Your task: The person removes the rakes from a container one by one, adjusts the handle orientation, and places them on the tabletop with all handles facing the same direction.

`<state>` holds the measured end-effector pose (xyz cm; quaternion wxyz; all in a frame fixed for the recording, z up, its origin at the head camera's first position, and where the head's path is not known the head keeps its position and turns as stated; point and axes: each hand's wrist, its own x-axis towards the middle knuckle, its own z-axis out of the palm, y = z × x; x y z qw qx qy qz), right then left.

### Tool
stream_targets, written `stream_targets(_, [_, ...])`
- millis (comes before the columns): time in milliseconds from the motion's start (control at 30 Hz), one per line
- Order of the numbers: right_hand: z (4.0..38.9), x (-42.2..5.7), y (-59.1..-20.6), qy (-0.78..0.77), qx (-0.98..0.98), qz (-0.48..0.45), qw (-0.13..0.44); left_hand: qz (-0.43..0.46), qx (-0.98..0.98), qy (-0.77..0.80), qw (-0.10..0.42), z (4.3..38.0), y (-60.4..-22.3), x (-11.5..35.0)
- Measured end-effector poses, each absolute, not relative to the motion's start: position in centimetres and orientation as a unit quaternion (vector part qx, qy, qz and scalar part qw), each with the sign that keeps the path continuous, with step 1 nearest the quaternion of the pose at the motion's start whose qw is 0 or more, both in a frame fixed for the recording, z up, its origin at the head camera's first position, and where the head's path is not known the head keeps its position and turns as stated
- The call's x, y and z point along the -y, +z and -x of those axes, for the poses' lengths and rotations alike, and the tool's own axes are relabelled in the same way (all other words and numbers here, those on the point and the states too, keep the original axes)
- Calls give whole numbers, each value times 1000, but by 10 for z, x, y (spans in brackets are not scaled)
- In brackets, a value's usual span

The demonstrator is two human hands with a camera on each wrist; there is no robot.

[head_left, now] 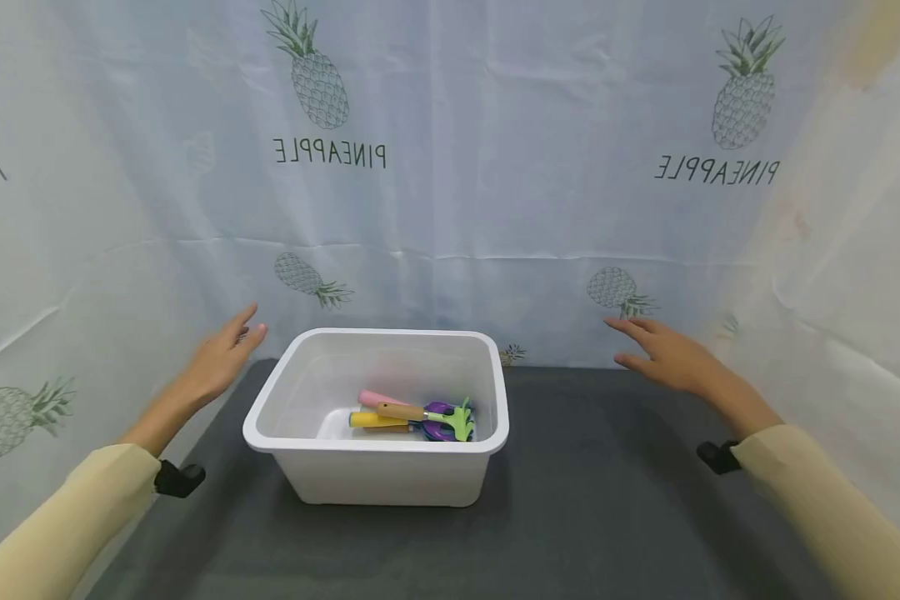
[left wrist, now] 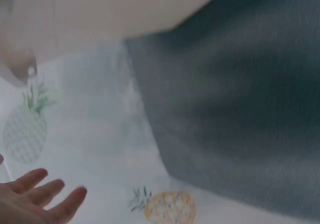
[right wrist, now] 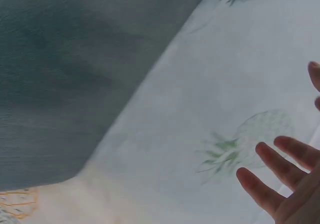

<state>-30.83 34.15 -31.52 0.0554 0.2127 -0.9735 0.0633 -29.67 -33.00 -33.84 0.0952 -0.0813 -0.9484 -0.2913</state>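
A white rectangular plastic basin stands on the dark table, left of the middle in the head view. Inside it lie several small hand tools in a loose pile. On top is a green hand rake with a wooden handle; beneath show a yellow handle, a pink handle and purple parts, partly hidden. My left hand is raised left of the basin, fingers extended, holding nothing. Well to the right, my right hand hovers above the table with fingers spread and nothing in it.
The dark grey table runs back to a hanging pale curtain printed with pineapples. Curtain cloth also closes off both sides. Each wrist wears a black strap, at the cuff of a cream sleeve.
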Motion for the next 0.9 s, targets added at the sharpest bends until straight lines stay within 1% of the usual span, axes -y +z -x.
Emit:
stream_targets(133, [306, -322, -306, 50, 969, -233, 65, 82, 921, -377, 58, 285, -342, 323])
stream_targets(233, [305, -309, -300, 44, 967, -240, 72, 83, 898, -430, 41, 279, -345, 317])
stream_targets(600, [297, -263, -286, 42, 957, -277, 75, 57, 878, -471, 54, 251, -359, 297])
stream_targets(900, [297, -238, -275, 66, 950, -298, 66, 26, 856, -516, 29, 239, -370, 289])
